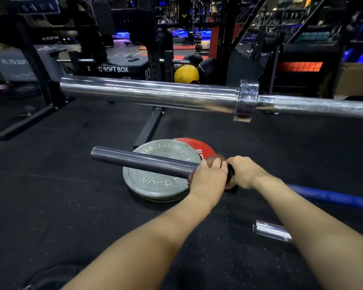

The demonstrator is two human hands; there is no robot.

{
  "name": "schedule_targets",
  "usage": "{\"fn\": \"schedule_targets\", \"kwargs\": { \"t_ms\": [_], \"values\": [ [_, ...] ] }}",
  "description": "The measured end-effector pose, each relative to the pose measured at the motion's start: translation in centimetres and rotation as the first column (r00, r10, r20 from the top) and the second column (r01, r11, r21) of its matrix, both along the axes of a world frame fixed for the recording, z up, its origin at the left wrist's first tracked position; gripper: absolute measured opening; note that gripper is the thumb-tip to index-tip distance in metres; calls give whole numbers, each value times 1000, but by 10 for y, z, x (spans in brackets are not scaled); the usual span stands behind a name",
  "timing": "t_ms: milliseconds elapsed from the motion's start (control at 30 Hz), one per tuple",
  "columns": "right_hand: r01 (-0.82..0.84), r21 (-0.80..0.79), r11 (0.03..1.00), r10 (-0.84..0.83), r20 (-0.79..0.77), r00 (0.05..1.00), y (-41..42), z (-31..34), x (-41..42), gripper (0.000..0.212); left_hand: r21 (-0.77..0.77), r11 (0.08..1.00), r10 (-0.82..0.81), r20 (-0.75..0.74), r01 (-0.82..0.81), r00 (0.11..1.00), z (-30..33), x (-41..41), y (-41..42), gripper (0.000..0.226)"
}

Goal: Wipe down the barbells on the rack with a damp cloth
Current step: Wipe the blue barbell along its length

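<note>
Nearest, our left hand (208, 176) and right hand (246, 171) are clamped together around a brown cloth (215, 159) wrapped on the dark barbell (143, 162), at the inner end of its sleeve. We judge this bar in progress. Beyond, the chrome barbell (151, 92) rests higher, untouched; its wiping status cannot be determined.

Black box (113, 69): "SOFT BOX", "02".

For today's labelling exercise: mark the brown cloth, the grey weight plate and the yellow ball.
brown cloth (215, 159), head view, bunched top edge.
grey weight plate (155, 183), head view, lettered face.
yellow ball (186, 75), head view, upper surface.
</note>
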State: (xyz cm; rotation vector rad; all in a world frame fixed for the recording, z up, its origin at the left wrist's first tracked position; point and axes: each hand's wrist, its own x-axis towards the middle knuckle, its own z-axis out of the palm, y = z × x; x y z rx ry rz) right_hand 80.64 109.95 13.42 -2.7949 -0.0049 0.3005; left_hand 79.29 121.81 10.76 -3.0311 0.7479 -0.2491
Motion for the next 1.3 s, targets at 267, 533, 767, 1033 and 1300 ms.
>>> {"fn": "schedule_targets", "kwargs": {
  "t_ms": [267, 533, 767, 1033, 1300],
  "values": [
    [38, 21, 999, -37, -17, 999, -3, -3, -3, 73, 45, 994, 105, -24, -104, 994, -12, 25, 87, 56],
    [61, 26, 998, -61, -18, 998, 2, -4, -2, 68, 50, 971, 235, 1, -235, 972, -9, 24, 81, 52],
    [65, -19, 998, -66, -39, 997, 2, -2, -5, 71, 37, 999, -16, 23, 15, 1000, -21, 18, 54, 63],
    [28, -236, 971, -48, -79, 996, 23, 10, -6, 43, 109, 892, 444, -29, -439, 895, 6, 61, 188, 45],
    [-95, -342, 935, 150, 139, 979, 115, -4, 11, 51, -44, 991, 127, -56, -130, 990, -21, 41, 136, 70]
  ]
}}
